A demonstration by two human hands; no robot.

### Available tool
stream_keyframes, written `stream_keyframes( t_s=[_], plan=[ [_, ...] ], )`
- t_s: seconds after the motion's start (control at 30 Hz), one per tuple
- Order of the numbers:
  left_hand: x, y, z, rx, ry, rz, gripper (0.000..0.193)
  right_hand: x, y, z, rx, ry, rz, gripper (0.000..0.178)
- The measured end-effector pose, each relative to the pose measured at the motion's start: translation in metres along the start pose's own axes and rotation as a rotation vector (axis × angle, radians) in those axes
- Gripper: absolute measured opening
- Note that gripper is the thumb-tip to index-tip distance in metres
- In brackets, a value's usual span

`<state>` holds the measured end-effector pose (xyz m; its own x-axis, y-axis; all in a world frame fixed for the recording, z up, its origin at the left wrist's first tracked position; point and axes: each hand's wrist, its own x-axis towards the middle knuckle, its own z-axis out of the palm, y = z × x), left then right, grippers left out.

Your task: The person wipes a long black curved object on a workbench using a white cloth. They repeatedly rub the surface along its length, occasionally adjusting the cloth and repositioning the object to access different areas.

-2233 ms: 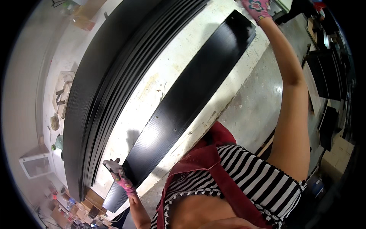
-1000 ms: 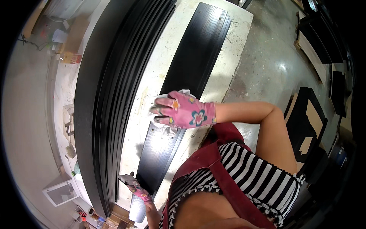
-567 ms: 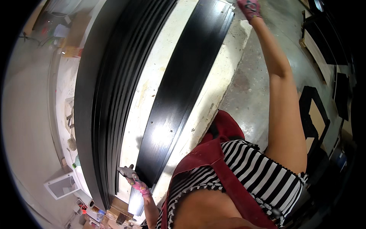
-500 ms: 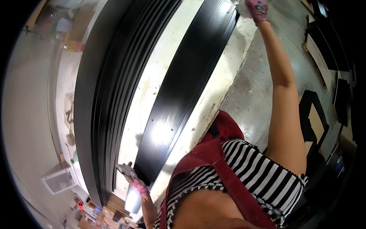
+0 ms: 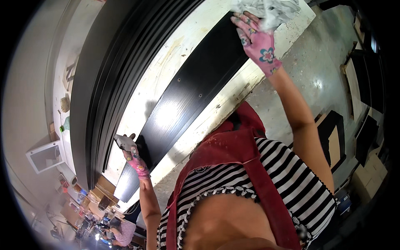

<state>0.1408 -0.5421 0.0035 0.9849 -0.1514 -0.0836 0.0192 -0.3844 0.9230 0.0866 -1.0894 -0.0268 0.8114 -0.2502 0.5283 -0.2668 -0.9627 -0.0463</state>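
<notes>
A long black board (image 5: 183, 89) with a wood-grain sheen lies slantwise on the white, stained tabletop (image 5: 143, 98). My left hand (image 5: 136, 160), in a patterned pink glove, is closed round a small pale grey block (image 5: 124, 142) beside the board's near part. At the far end of the board is my right hand (image 5: 262, 46), in a pink glove with a flower print. Its fingers are stretched out over the board's end, touching a crumpled white cloth (image 5: 273, 12). The cloth partly covers that hand's far edge.
Black boards (image 5: 112, 83) stand stacked along the table's left side. A white-framed panel (image 5: 45, 157) is beyond them. To the right, dark panels (image 5: 331, 139) and a cardboard box (image 5: 370, 177) stand on the concrete floor. Another person (image 5: 125, 232) is at the lower left.
The view has shifted, bringing the table's far end into sight. My right hand and the cloth now show lower in the picture; my left hand, with the block, appears higher and further left.
</notes>
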Motion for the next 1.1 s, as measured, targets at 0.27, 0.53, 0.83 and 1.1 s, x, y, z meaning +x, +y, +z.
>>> stream_keyframes(
  t_s=[0.27,0.53,0.83,1.1],
  plan=[
    [0.001,0.001,0.004,-0.030,0.010,-0.022,0.086,0.022,0.067,-0.064,-0.252,0.343,-0.046,0.032],
    [0.006,-0.005,0.000,-0.015,-0.030,0.064,0.074,0.047,0.091,0.002,-0.189,-0.152,0.411,0.054],
    [0.002,-0.007,-0.004,-0.077,-0.010,-0.034,0.085,-0.041,-0.132,-0.004,0.886,-0.319,-0.113,0.043],
    [-0.003,-0.014,-0.011,-0.025,-0.026,0.004,0.079,0.045,0.024,0.053,0.639,-0.196,0.025,0.037]
  ],
)
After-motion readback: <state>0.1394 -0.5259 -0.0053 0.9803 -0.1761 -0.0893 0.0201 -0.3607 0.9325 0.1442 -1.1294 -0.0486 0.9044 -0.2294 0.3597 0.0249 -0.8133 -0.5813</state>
